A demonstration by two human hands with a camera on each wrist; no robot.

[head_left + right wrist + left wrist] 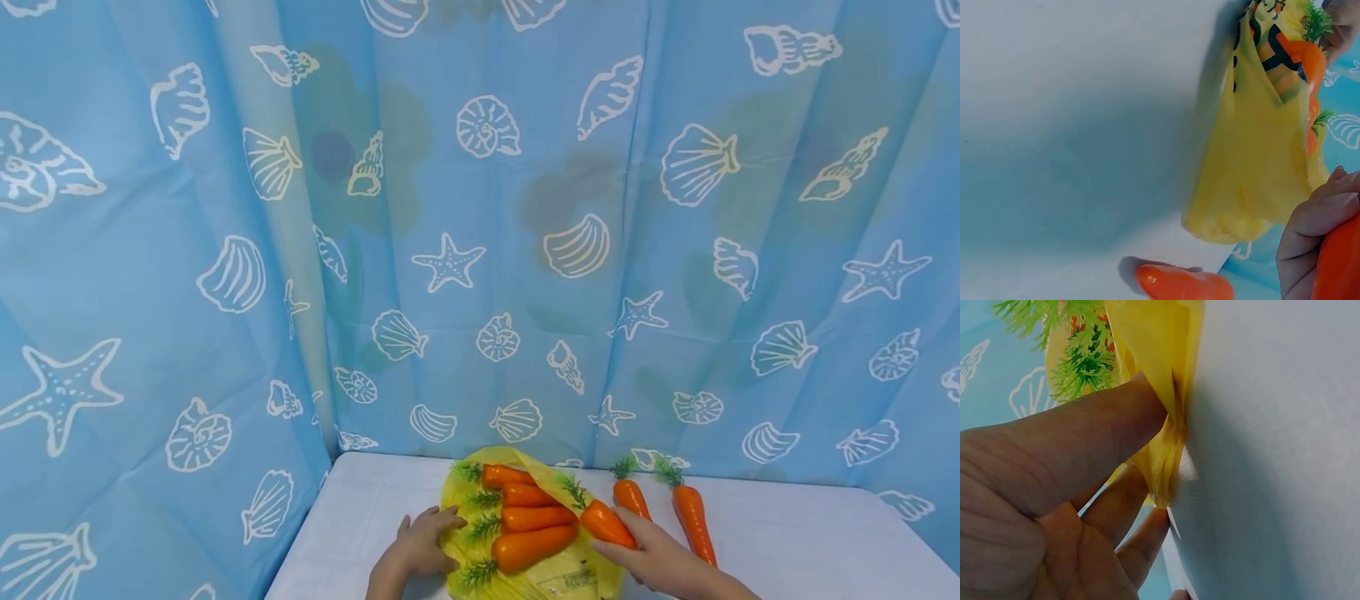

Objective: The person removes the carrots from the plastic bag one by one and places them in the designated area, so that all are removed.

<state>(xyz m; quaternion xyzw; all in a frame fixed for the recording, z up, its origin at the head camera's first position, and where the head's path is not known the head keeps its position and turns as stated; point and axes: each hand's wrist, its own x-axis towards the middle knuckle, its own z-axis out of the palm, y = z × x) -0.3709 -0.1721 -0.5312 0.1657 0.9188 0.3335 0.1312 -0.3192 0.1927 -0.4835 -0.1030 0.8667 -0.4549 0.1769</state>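
A yellow plastic bag point(551, 575) lies on the white table, with several orange toy carrots point(534, 546) side by side on it, their green tops to the left. My left hand point(423, 543) is at the bag's left edge; in the left wrist view its thumb point(1085, 437) and fingers pinch a gathered fold of yellow plastic point(1169, 444). Over the bag's right side, my right hand point(656, 557) grips another carrot point(606, 523), its leafy top pointing up and left. The right wrist view shows this carrot point(1341, 265) only in part, under curled fingers.
Two more carrots lie on the table right of the bag, one point(630, 498) close by the right hand and one point(693, 521) farther right. A blue curtain point(487, 208) with white shell prints hangs behind and left of the white table point(810, 533).
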